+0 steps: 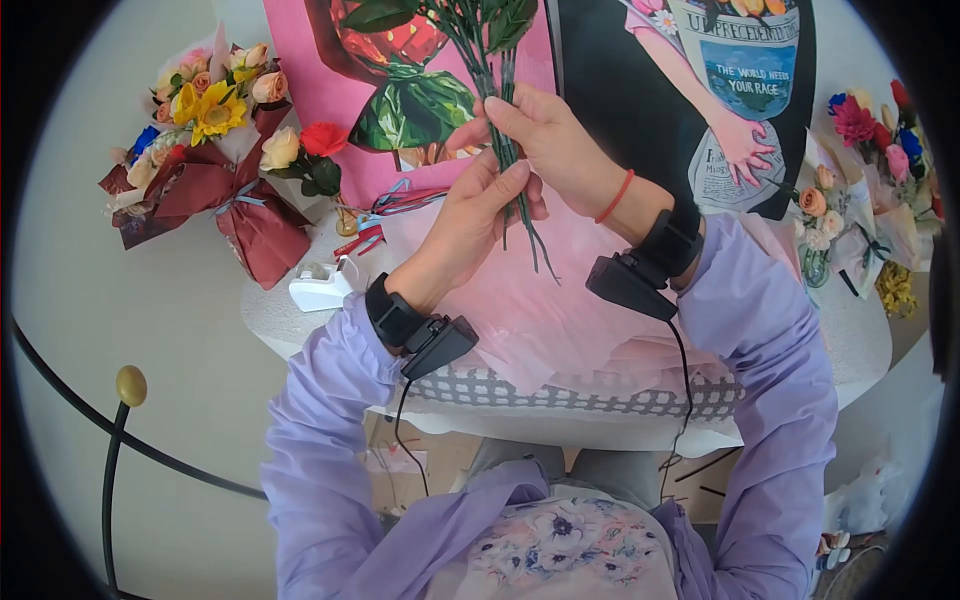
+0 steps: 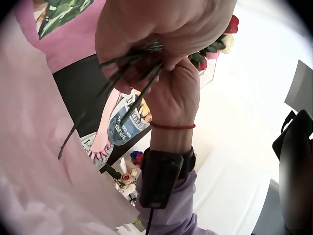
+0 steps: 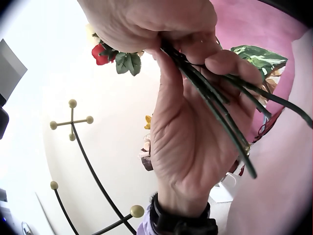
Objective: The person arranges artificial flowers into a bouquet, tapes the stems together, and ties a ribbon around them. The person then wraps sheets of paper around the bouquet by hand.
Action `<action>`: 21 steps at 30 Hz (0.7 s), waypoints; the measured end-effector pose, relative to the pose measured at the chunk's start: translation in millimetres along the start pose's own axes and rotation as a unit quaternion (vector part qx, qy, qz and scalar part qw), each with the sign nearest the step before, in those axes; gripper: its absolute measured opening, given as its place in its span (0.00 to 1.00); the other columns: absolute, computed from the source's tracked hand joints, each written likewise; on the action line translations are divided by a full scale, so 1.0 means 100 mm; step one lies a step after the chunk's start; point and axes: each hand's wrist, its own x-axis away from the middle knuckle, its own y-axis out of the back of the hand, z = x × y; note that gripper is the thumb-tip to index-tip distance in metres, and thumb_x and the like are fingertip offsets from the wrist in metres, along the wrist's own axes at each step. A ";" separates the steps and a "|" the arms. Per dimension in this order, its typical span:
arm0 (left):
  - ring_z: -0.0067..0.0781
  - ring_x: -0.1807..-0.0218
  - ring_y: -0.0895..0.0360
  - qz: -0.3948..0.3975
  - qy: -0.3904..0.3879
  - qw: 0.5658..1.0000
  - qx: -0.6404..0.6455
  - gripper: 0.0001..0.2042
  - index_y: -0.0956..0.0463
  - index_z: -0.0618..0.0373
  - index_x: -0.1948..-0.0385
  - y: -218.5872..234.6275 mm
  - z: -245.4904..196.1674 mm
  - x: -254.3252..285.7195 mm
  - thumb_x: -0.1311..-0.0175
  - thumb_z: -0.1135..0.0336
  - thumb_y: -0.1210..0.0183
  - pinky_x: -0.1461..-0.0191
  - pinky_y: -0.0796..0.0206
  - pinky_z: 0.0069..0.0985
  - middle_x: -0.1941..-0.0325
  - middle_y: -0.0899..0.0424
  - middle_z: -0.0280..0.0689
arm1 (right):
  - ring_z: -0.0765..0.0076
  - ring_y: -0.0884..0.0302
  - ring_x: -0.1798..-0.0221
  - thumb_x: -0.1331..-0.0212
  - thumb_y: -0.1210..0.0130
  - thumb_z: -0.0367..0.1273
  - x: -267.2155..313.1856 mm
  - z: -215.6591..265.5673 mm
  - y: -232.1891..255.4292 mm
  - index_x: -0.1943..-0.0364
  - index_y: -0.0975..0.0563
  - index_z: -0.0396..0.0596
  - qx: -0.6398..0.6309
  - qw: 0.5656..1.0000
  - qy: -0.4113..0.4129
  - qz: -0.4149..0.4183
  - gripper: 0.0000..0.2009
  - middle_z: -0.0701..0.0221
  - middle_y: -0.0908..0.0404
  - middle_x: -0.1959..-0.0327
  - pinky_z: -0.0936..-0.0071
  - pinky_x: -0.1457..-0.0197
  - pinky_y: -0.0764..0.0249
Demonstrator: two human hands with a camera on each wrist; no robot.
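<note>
- Table (image 1: 858,335), under a white cover; stood in front of the person and bore the rest of the items below it in this list, hands and stems aside;
- Pink paper (image 1: 560,310); spread over the near half of the table, with its near edge rumpled; lay below the raised hands;
- Pink picture (image 1: 400,110) with a green and red motif, and black picture (image 1: 620,100) with a painted arm and blue bucket; side by side at the far part of the table;
- Wrapped bouquet (image 1: 250,215), dark red paper, pale ribbon; to the left, beside the pink picture;
- Bunch of green stems (image 1: 482,50); held upright in the air above the pink paper, in front of the pink picture; leaves at the upper part, cut ends spread below the hands;
- Right hand (image 1: 545,130); thumb and fingers clamped on the stems, higher than the left;
- Left hand (image 1: 485,205); fingers curled round the same stems, just under the right hand;
- Tape dispenser (image 1: 325,285), white; near the table's left edge;
- Ribbons (image 1: 385,212), red and blue; between dispenser and pink picture;
- Red cord (image 1: 615,197); round the right wrist.
</note>
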 end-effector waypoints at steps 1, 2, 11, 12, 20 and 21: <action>0.28 0.66 0.29 0.000 -0.003 0.999 -0.034 0.10 0.37 0.57 0.64 -0.02 0.01 0.00 0.33 0.60 0.57 0.58 0.36 0.26 0.70 0.29 0.35 | 0.78 0.29 0.86 0.37 0.61 0.40 0.02 0.02 0.00 0.62 0.33 0.40 0.001 1.000 -0.002 0.007 0.15 0.66 0.22 0.64 0.84 0.96 0.37; 0.28 0.67 0.30 -0.001 -0.006 0.998 -0.067 0.10 0.38 0.57 0.64 -0.04 0.02 0.00 0.33 0.59 0.58 0.59 0.36 0.26 0.72 0.31 0.34 | 0.78 0.29 0.86 0.37 0.61 0.39 0.04 0.02 0.00 0.60 0.34 0.40 0.002 1.000 -0.005 0.013 0.15 0.66 0.22 0.65 0.84 0.96 0.37; 0.26 0.71 0.33 -0.011 -0.012 0.993 -0.118 0.09 0.39 0.58 0.62 -0.13 0.03 0.02 0.33 0.63 0.61 0.66 0.38 0.23 0.74 0.34 0.34 | 0.81 0.30 0.87 0.36 0.61 0.39 0.10 0.01 0.00 0.52 0.36 0.42 -0.032 0.999 -0.012 0.008 0.16 0.71 0.25 0.70 0.85 0.93 0.34; 0.26 0.71 0.33 -0.012 -0.014 0.993 -0.119 0.09 0.39 0.58 0.62 -0.12 0.03 0.02 0.33 0.63 0.61 0.66 0.38 0.23 0.74 0.34 0.34 | 0.81 0.30 0.87 0.36 0.61 0.39 0.10 0.02 -0.01 0.52 0.36 0.42 -0.031 0.999 -0.011 0.009 0.16 0.71 0.25 0.70 0.85 0.93 0.34; 0.24 0.71 0.34 0.030 0.034 0.998 -0.046 0.08 0.36 0.57 0.65 -0.15 -0.02 0.11 0.33 0.63 0.59 0.64 0.39 0.21 0.73 0.33 0.31 | 0.84 0.31 0.86 0.35 0.61 0.39 0.16 -0.01 0.05 0.51 0.34 0.43 -0.059 0.996 -0.015 0.070 0.16 0.76 0.28 0.70 0.86 0.91 0.34; 0.24 0.71 0.34 0.030 0.034 0.998 -0.047 0.08 0.36 0.57 0.65 -0.15 -0.03 0.11 0.33 0.63 0.59 0.64 0.39 0.21 0.73 0.33 0.31 | 0.84 0.31 0.86 0.35 0.61 0.39 0.15 -0.01 0.04 0.51 0.34 0.43 -0.059 0.996 -0.014 0.071 0.16 0.76 0.28 0.70 0.86 0.91 0.34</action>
